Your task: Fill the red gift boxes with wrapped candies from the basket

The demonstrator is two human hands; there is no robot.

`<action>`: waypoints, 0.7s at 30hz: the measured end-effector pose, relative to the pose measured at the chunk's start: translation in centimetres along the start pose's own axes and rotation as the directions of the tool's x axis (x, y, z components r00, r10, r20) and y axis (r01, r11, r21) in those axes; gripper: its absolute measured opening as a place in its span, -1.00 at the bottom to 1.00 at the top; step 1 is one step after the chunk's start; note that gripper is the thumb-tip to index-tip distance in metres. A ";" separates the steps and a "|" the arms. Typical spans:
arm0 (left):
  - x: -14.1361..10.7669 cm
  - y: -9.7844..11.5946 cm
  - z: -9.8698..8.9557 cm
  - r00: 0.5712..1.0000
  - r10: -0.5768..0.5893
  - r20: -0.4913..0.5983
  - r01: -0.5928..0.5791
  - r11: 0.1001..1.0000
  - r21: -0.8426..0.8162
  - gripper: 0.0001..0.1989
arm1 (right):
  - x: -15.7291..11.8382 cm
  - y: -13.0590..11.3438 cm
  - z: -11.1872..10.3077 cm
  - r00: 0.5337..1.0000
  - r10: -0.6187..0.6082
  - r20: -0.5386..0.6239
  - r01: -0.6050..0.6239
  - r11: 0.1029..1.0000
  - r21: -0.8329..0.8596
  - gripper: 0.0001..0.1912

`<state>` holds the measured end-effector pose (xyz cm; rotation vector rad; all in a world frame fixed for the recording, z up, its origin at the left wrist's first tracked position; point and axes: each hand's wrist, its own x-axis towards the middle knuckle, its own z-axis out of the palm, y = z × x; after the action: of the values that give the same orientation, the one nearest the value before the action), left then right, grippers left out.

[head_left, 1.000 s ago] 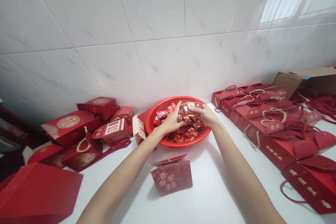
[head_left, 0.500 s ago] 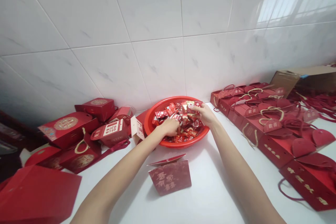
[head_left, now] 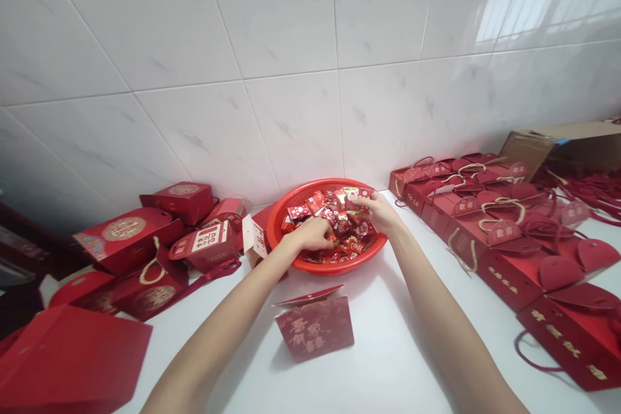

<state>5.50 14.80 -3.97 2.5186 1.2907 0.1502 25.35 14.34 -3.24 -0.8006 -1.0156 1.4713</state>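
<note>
A red plastic basket (head_left: 276,226) holds a heap of small wrapped candies (head_left: 345,223), mostly in red wrappers with some gold. My left hand (head_left: 314,234) reaches into the middle of the heap, fingers closed at the tips on a candy with a bit of orange wrapper showing. At the basket's right rim, my right hand (head_left: 377,210) pinches wrapped candies, red and gold, between thumb and fingers. Standing in front of the basket, between my forearms, is a dark red gift box (head_left: 317,330) with its top flap up.
Closed red gift boxes with cord handles (head_left: 504,239) stand in rows on the right. More red boxes (head_left: 126,239) are piled at the left, with a large one (head_left: 72,359) nearest me. A cardboard carton (head_left: 557,142) sits back right; a tiled wall (head_left: 291,123) rises behind.
My left hand has lifted slightly from the heap, and its fingertips now show a bit of orange wrapper. The right hand has stayed in place with its candies.
</note>
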 end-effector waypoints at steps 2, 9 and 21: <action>-0.3 -0.1 -0.6 0.997 -0.012 -0.083 0.008 0.999 -0.051 -0.79 | 0.0 0.0 -0.1 1.000 -0.008 0.025 0.007 1.000 0.017 -0.63; -2.1 1.0 -1.8 0.903 -0.168 -0.394 -0.139 0.755 -0.641 -0.57 | -0.9 -1.1 0.7 0.992 -0.027 0.125 0.019 0.998 0.065 -0.61; -9.3 4.4 -4.0 0.933 -0.189 -0.307 -0.034 0.801 -0.597 -0.59 | -5.9 -3.3 6.1 0.919 -0.222 0.326 0.265 0.960 -0.094 -0.61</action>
<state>2.45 5.75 1.63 1.9341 1.2164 0.8858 22.10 7.57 1.88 -0.5191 -1.4161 1.3454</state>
